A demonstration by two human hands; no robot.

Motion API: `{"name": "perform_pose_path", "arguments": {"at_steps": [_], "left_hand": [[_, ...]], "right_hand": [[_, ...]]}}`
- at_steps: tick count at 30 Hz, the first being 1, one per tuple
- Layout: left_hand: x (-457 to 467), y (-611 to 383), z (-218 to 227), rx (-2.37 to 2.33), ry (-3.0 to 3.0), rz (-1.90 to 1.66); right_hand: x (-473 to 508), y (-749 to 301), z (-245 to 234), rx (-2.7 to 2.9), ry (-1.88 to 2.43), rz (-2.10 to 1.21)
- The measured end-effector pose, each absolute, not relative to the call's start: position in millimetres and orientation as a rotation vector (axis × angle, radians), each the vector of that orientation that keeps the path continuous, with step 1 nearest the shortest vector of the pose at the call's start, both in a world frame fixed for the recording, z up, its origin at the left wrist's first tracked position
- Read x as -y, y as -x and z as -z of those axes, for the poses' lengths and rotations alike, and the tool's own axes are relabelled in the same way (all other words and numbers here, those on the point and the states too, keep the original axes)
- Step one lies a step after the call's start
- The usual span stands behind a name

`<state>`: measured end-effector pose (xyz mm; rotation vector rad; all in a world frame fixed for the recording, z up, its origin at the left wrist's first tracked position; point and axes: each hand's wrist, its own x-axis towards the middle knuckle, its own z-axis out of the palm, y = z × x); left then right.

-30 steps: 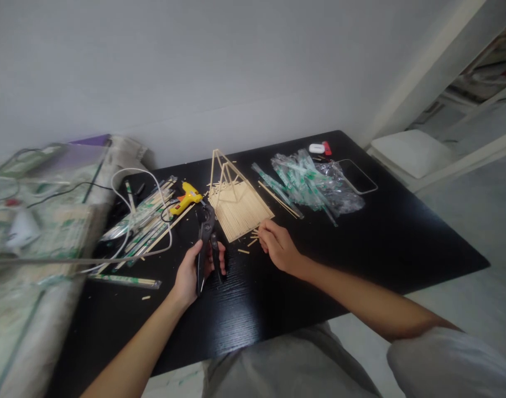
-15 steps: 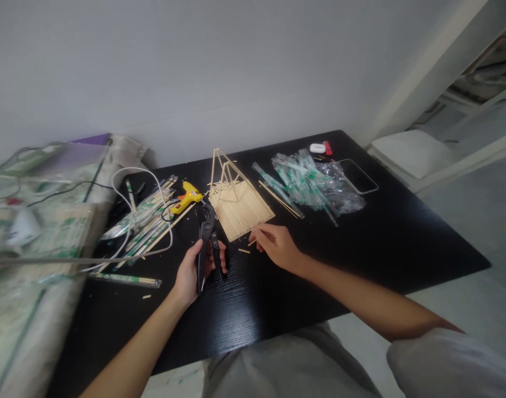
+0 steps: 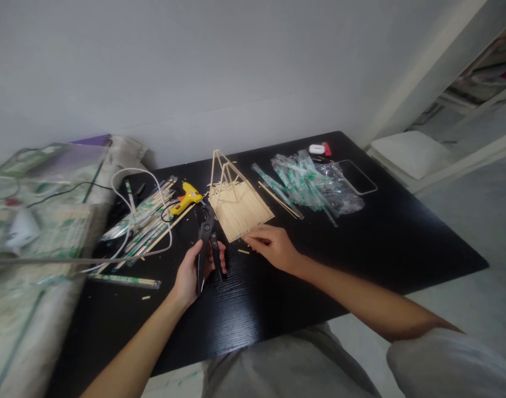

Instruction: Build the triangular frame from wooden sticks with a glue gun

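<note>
My left hand (image 3: 190, 273) is wrapped round the handles of a black hand cutter (image 3: 207, 232), whose head points away toward the wall. Just right of it lies a flat panel of pale wooden sticks (image 3: 240, 210), with a thin triangular stick frame (image 3: 216, 171) standing on its far part. At the panel's near corner is my right hand (image 3: 273, 246), thumb and fingers pinched together; whatever is between the fingertips is too small to make out. A short cut piece of stick (image 3: 243, 251) rests on the black table below those fingertips.
Left of the cutter lie a yellow glue gun (image 3: 187, 198), wrapped chopsticks (image 3: 149, 221) and a white cable (image 3: 170, 221). Right of the panel are loose sticks (image 3: 280, 199), empty plastic wrappers (image 3: 300, 182), a phone (image 3: 358, 177) and a white case (image 3: 317, 149).
My right hand has shifted slightly left along the panel's near edge. The short stick that showed at its fingertips is no longer visible. My left hand and the cutter are practically unmoved.
</note>
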<state>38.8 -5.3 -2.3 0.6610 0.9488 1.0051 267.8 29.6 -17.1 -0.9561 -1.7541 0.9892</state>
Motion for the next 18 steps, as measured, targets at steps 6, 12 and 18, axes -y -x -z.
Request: {"name": "perform_pose_path", "arguments": {"at_steps": [6, 12, 18], "left_hand": [[5.0, -37.3, 4.8, -0.931, -0.662, -0.987], [4.6, -37.3, 4.7, -0.930, -0.650, -0.986], [4.7, -38.0, 4.5, -0.941, -0.640, -0.986]], "right_hand": [[-28.7, -267.5, 15.8, 1.752, 0.982, -0.994], [-29.3, -269.6, 17.3, 1.765, 1.041, -0.978], [-28.9, -267.9, 19.7, 1.738, 1.036, -1.074]]}}
